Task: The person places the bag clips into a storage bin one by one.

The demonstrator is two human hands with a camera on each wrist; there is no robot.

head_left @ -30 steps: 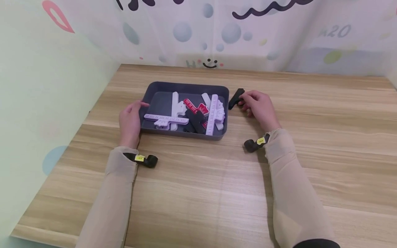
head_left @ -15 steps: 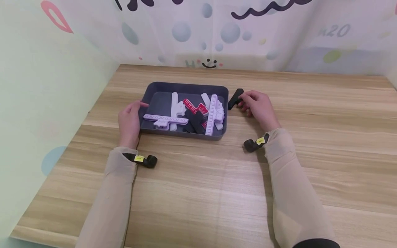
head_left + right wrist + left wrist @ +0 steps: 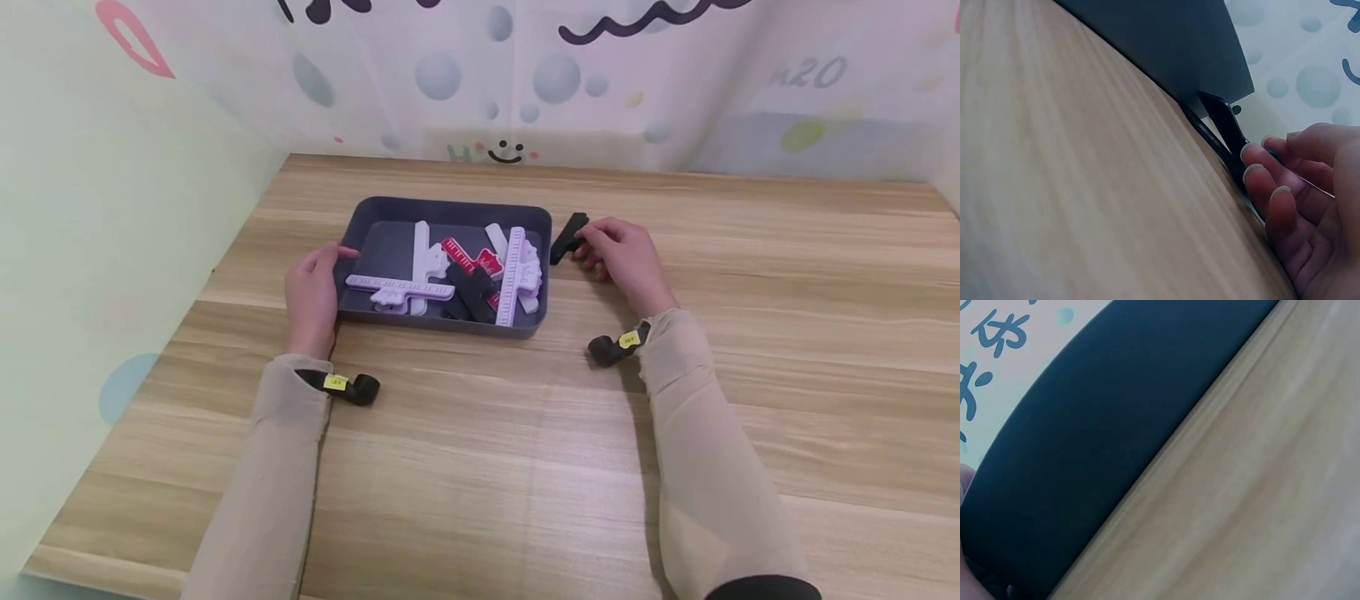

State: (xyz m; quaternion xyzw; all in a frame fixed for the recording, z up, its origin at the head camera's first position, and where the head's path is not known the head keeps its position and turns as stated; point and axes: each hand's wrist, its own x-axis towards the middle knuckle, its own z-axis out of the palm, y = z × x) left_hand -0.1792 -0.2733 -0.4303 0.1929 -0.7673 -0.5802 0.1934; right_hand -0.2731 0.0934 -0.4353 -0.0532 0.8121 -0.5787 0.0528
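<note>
A dark grey tray (image 3: 386, 242) stands on the wooden table with several bag clips in it. My left hand (image 3: 311, 296) holds the tray's left side, a finger lying over the rim. In the left wrist view the tray's wall (image 3: 1097, 412) fills the middle and only a sliver of hand shows. Just outside the tray's right wall, my right hand (image 3: 630, 258) pinches a black clip (image 3: 568, 239) between thumb and fingers. The right wrist view has this clip (image 3: 1225, 122) low at the table, close to the tray's corner; its far end is partly hidden by fingers.
Inside the tray are a lilac clip (image 3: 401, 289) lying crosswise, a second lilac clip (image 3: 512, 275), a white clip (image 3: 422, 258), a red clip (image 3: 480, 262) and a black clip (image 3: 474, 293). A printed wall sheet (image 3: 630, 108) rises behind the table.
</note>
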